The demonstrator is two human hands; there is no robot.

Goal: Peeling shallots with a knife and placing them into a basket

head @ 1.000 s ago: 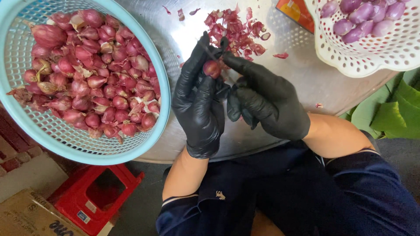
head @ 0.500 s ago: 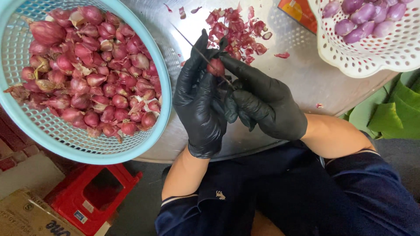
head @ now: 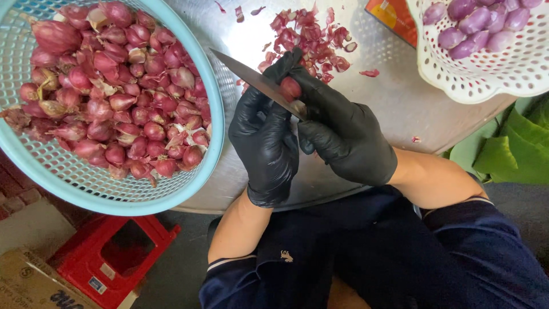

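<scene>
Both hands wear black gloves over a round metal table (head: 400,109). My left hand (head: 264,143) pinches a small red shallot (head: 290,88) between its fingertips. My right hand (head: 343,134) grips a knife (head: 254,80) whose blade points up and left and lies against the shallot. A heap of red shallot skins (head: 309,34) lies on the table just beyond the hands.
A light blue basket (head: 189,183) full of unpeeled shallots sits at the left. A white perforated basket (head: 486,74) holding peeled purple shallots is at the top right. A red plastic stool (head: 123,252) and a cardboard box (head: 34,280) stand on the floor; green leaves (head: 514,149) lie at the right.
The knife blade has come clear of the hands and now points up-left across the shallot. The hands have stayed in place.
</scene>
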